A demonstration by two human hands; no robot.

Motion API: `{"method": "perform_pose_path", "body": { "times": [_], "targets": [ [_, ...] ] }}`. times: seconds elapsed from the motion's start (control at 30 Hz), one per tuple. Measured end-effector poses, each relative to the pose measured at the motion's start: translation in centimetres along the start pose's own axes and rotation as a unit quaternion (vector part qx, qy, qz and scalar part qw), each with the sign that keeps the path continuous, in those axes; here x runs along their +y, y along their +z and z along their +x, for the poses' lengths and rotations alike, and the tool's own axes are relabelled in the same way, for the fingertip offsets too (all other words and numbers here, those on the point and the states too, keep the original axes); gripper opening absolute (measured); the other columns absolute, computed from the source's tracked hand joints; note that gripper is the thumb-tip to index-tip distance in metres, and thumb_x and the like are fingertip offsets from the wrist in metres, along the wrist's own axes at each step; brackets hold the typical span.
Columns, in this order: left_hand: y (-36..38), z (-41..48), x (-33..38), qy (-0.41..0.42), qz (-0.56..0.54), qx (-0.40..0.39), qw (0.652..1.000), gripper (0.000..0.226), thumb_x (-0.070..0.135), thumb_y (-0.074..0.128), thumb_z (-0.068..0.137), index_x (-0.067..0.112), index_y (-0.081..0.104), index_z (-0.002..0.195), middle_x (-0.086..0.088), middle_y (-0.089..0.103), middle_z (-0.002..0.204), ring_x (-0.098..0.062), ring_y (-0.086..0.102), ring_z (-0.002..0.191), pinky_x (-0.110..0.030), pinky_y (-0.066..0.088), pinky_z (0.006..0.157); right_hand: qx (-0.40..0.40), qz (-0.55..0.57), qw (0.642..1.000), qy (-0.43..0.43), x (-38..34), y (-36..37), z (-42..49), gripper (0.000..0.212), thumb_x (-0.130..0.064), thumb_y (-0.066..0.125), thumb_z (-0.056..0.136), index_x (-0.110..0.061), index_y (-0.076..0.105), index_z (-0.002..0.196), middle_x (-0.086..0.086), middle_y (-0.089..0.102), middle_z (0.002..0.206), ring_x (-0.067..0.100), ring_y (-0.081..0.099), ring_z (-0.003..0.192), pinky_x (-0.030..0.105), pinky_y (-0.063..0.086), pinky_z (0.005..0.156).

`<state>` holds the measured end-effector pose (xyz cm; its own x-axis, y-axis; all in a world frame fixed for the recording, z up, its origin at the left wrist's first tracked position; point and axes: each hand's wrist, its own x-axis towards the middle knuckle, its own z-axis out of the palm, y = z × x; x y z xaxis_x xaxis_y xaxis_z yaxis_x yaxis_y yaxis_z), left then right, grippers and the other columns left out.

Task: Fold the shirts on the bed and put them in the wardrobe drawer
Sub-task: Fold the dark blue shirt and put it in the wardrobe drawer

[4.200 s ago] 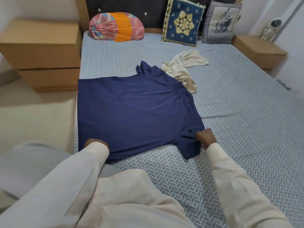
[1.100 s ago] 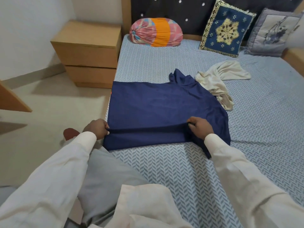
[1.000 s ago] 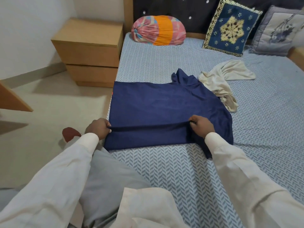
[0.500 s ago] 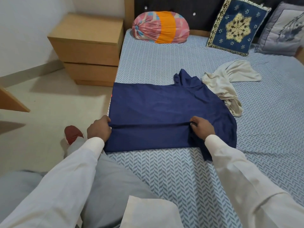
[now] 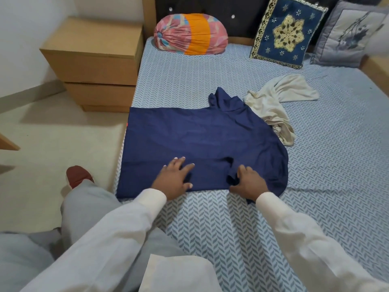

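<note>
A navy blue shirt lies spread on the bed near its left edge, with its near strip folded over on itself. My left hand lies flat on that folded strip, fingers spread and straight. My right hand rests on the shirt by the bunched sleeve, its fingers curled round a fold of the cloth. A crumpled cream shirt lies behind the navy one, touching its far right edge.
A wooden bedside cabinet stands left of the bed head. A pink and orange bolster, a blue embroidered cushion and a grey cushion line the headboard. My leg and red slipper are on the floor at left.
My left hand has let go of the shirt's left edge and moved right onto the folded strip, now flat. The right hand stays by the sleeve.
</note>
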<state>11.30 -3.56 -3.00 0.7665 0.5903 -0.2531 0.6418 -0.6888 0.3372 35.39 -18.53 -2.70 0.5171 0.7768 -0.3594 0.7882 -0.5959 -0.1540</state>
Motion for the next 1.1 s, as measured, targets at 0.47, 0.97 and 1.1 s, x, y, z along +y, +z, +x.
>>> {"method": "perform_pose_path", "body": {
  "times": [0.47,0.97,1.1],
  "targets": [
    [0.8,1.7,2.7,-0.114,0.043,-0.146,0.982,0.099,0.059,0.058,0.087,0.037,-0.011,0.154,0.002,-0.021,0.162,-0.032,-0.024,0.146,-0.075,0.002,0.107,-0.057,-0.053,0.997,0.03,3.1,-9.9,6.7,0.033,-0.034,0.047,0.081,-0.009,0.064,0.093,0.013,0.064,0.094,0.026,0.06,0.094,0.029,0.043,0.078],
    [0.2,2.5,3.2,-0.129,0.061,-0.167,0.975,0.106,0.061,0.062,0.084,0.037,-0.015,0.153,-0.001,-0.023,0.161,-0.033,-0.022,0.147,-0.076,0.009,0.106,-0.087,0.202,0.942,0.253,16.1,-7.2,5.0,0.025,-0.022,0.068,0.076,-0.001,0.066,0.09,0.017,0.061,0.072,0.026,0.054,0.061,0.028,0.042,0.056],
    [0.1,2.5,3.3,-0.132,0.059,-0.17,0.975,0.106,0.06,0.063,0.084,0.037,-0.015,0.153,-0.001,-0.023,0.161,-0.034,-0.022,0.147,-0.076,0.009,0.107,0.032,0.237,0.941,0.239,15.6,-6.2,4.8,0.027,-0.03,0.073,0.077,-0.005,0.064,0.072,0.015,0.064,0.075,0.027,0.059,0.071,0.028,0.042,0.065]
  ]
}}
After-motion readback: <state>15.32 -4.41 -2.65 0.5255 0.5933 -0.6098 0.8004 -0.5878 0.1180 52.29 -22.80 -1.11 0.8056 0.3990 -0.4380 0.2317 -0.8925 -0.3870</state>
